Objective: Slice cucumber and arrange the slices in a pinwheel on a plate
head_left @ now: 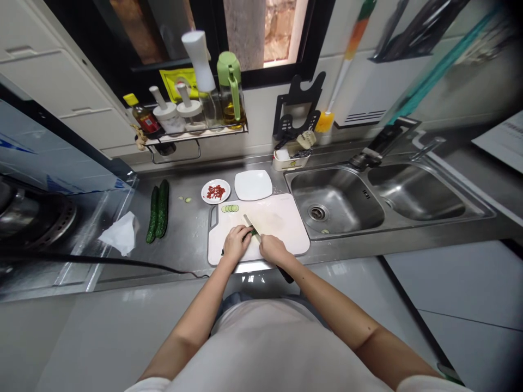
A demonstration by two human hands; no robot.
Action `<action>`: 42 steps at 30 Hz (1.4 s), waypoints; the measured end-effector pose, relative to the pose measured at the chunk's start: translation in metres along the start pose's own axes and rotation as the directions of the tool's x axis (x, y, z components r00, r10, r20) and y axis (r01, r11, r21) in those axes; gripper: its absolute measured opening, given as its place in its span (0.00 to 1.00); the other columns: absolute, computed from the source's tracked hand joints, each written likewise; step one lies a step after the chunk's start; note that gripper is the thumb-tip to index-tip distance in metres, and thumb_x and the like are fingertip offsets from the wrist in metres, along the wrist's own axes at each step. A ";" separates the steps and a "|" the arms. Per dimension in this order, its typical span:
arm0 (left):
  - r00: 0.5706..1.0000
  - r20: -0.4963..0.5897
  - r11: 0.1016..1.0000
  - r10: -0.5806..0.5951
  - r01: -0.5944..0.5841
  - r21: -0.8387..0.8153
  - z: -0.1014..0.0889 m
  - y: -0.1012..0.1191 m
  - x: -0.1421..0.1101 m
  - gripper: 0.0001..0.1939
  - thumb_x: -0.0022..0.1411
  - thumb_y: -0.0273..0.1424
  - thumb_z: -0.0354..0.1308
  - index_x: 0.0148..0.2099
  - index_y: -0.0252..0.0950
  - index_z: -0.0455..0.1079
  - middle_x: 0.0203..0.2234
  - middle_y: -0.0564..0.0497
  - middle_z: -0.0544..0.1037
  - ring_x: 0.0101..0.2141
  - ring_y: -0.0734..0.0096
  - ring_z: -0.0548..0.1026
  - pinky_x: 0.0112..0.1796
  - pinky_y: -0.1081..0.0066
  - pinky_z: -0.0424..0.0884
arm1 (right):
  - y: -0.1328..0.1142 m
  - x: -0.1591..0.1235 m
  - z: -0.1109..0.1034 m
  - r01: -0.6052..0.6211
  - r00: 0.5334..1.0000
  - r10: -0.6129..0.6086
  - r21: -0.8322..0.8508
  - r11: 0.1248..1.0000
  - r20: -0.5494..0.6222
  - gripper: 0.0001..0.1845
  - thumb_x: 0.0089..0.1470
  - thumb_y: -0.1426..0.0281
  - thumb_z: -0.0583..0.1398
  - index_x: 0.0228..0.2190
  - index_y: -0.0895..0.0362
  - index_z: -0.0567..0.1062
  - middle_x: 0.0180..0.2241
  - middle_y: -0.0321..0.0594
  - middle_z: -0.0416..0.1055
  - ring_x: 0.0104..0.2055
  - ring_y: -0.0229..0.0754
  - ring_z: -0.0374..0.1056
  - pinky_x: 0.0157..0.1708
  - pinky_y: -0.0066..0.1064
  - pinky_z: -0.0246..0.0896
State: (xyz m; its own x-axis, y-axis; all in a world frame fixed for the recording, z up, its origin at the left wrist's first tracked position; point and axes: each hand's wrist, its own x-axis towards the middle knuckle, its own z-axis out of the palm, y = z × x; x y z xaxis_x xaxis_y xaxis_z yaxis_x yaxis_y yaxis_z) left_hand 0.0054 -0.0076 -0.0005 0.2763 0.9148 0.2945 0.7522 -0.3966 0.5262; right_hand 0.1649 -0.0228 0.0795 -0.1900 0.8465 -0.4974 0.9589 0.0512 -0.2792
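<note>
My right hand [273,249] is closed around a kitchen knife [250,222], whose black handle end sticks out below my wrist. The blade points up and left over the white cutting board [288,215]. My left hand [236,243] has its fingers curled over a cucumber [254,232] on the board, right beside the blade; most of the cucumber is hidden under the hand. Pale cucumber slices [230,208] lie overlapping in a short row near the board's upper left corner.
Behind the board stand a plate of chopped red pieces [215,192] and a white square plate [253,185]. Two whole cucumbers [162,208] and a crumpled white cloth or paper [121,233] lie left. A double sink [339,204] is right; a bottle rack [196,132] hangs above.
</note>
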 end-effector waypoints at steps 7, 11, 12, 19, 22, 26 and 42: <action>1.000 -0.008 1.000 -0.002 0.001 -0.011 -0.001 0.001 0.001 0.11 0.66 0.31 0.53 0.48 0.41 0.74 0.41 0.49 0.75 0.43 0.67 0.71 0.45 0.67 0.68 | 0.006 -0.007 0.005 -0.010 1.000 0.010 -0.003 1.000 0.006 0.16 0.59 0.74 0.50 0.45 0.62 0.72 0.42 0.55 0.75 0.47 0.50 0.71 0.41 0.34 0.61; 1.000 -0.003 1.000 0.006 -0.006 -0.006 0.000 0.000 0.001 0.11 0.66 0.31 0.54 0.48 0.41 0.74 0.41 0.49 0.75 0.42 0.67 0.71 0.45 0.67 0.69 | 0.009 -0.009 0.008 -0.019 1.000 0.019 -0.001 1.000 0.010 0.16 0.59 0.74 0.50 0.45 0.61 0.72 0.42 0.54 0.75 0.47 0.49 0.71 0.41 0.34 0.61; 1.000 -0.003 1.000 0.006 -0.006 -0.004 0.000 0.000 0.001 0.11 0.65 0.31 0.54 0.48 0.41 0.74 0.41 0.49 0.75 0.42 0.67 0.71 0.44 0.67 0.69 | 0.009 -0.009 0.008 -0.018 1.000 0.018 -0.002 1.000 0.011 0.16 0.59 0.74 0.50 0.45 0.61 0.72 0.43 0.55 0.75 0.47 0.49 0.71 0.41 0.34 0.61; 1.000 0.000 1.000 -0.004 0.004 -0.006 0.001 0.000 0.001 0.11 0.65 0.31 0.54 0.48 0.41 0.74 0.41 0.49 0.75 0.42 0.67 0.71 0.45 0.67 0.69 | 0.007 -0.004 0.007 -0.007 1.000 0.007 -0.010 1.000 0.016 0.17 0.58 0.74 0.50 0.45 0.62 0.73 0.43 0.55 0.75 0.47 0.49 0.71 0.41 0.33 0.61; 1.000 0.006 1.000 -0.010 0.010 -0.006 0.001 -0.001 0.001 0.11 0.65 0.31 0.54 0.48 0.41 0.74 0.41 0.49 0.75 0.43 0.67 0.71 0.45 0.66 0.69 | 0.007 -0.001 0.008 0.000 1.000 0.000 -0.003 1.000 0.012 0.17 0.58 0.74 0.49 0.45 0.62 0.72 0.43 0.55 0.74 0.47 0.49 0.71 0.41 0.33 0.61; 1.000 0.005 1.000 -0.014 0.014 -0.010 0.001 0.000 0.001 0.11 0.65 0.31 0.54 0.48 0.41 0.74 0.41 0.49 0.75 0.43 0.67 0.71 0.46 0.66 0.69 | 0.008 0.000 0.010 0.003 1.000 -0.003 0.006 1.000 0.001 0.17 0.59 0.74 0.49 0.45 0.62 0.73 0.43 0.55 0.75 0.47 0.49 0.71 0.41 0.33 0.61; 1.000 -0.005 1.000 -0.017 0.017 -0.008 -0.001 0.003 -0.002 0.11 0.65 0.31 0.54 0.48 0.41 0.74 0.41 0.49 0.75 0.43 0.67 0.71 0.46 0.66 0.69 | 0.001 0.000 0.008 -0.030 0.999 0.030 0.003 1.000 0.011 0.17 0.59 0.75 0.49 0.47 0.63 0.72 0.45 0.55 0.74 0.49 0.49 0.70 0.42 0.33 0.61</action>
State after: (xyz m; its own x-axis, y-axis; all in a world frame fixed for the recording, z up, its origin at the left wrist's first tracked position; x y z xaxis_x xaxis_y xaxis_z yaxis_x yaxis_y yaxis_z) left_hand 0.0067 -0.0103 0.0018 0.2604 0.9210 0.2896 0.7520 -0.3817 0.5375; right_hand 0.1637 -0.0272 0.0726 -0.1637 0.8417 -0.5146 0.9634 0.0241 -0.2671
